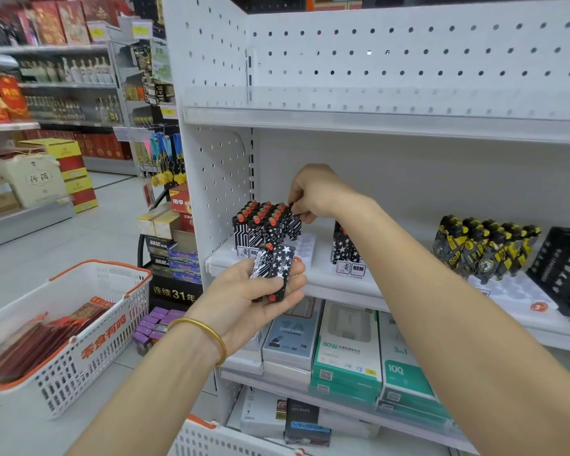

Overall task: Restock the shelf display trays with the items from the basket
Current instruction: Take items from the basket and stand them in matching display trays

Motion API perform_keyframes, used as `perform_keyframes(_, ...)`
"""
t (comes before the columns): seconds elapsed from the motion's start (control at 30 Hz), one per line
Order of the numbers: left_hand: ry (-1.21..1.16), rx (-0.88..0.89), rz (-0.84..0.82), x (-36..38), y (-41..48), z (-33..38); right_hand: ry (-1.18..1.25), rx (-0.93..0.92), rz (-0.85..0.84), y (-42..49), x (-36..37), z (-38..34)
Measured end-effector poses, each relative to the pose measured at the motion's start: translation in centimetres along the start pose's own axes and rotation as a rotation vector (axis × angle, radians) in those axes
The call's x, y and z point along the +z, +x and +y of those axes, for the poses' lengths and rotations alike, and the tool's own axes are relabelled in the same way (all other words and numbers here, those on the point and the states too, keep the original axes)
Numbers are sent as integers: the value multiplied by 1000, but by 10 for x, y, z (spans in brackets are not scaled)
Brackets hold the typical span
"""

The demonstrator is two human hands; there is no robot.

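Head view shows the task's thing, one black-and-white patterned lighter [294, 225], pinched at its top by the right hand [313, 192], fingers curled down over it; it hangs at the right end of the standing lighters [260, 222] in the white display tray [305, 246], just above or barely in a slot, and I cannot tell which; empty slots lie to its right

First risk, as I judge it: the lighter looks slightly tilted, so it may catch a slot rim and tip into the packed row, toppling its neighbours; the knuckles also hover close to those tops

The left hand [244, 301] is palm up below the tray front, fingers curled loosely round a few spare lighters [278, 268], one star-patterned; that grip looks slack, so one could slide off onto the shelf [336, 286] lip or the floor; the star one could also be slotted into this tray when it belongs with the star-patterned lighters [341, 245] in the second tray [349, 268] to the right

Further out, the basket [66, 383] sits well to the left, a long reach for each refill
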State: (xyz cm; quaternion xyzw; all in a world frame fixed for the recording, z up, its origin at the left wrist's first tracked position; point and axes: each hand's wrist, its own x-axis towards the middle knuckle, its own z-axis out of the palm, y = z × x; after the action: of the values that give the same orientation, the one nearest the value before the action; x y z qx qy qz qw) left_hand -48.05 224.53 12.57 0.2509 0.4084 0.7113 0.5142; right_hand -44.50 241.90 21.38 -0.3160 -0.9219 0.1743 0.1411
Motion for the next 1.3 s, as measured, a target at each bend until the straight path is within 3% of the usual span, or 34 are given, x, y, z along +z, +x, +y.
perform_keyframes(0.2, -14, 16, -17, 0, -2, 0, -172, -40, 53, -11, -1, -3)
perform_keyframes(0.3, -20, 47, -9, 1, -3, -1, -12, -159, 213, -43, -12, -7)
perform_keyframes(0.37, -5, 69, -18, 4, -3, -1, 156, -240, 140, -73, -14, -8)
perform_keyframes(0.47, -5, 90, -42, 12, -5, 0, 143, -266, -16, -102, -11, -5)
perform_keyframes(0.63, -118, 118, -19, 23, -7, -1, 362, -201, 28, -120, -10, 17)
perform_keyframes(0.73, -62, 116, -35, 30, -10, -2, 509, -187, -1, -130, -9, 34)
perform_keyframes(0.9, 9, 74, -103, 43, -8, -8, 557, -195, -81, -145, -14, 52)
perform_keyframes(1.07, 23, 66, -34, 50, 2, -16, 592, -144, 81, -149, -19, 69)
perform_keyframes(1.2, 124, 57, 67, 52, 7, -22, 446, -62, 327, -137, -19, 81)
perform_keyframes(1.3, 136, 48, 111, 54, 8, -25, 433, -64, 420, -126, -14, 82)
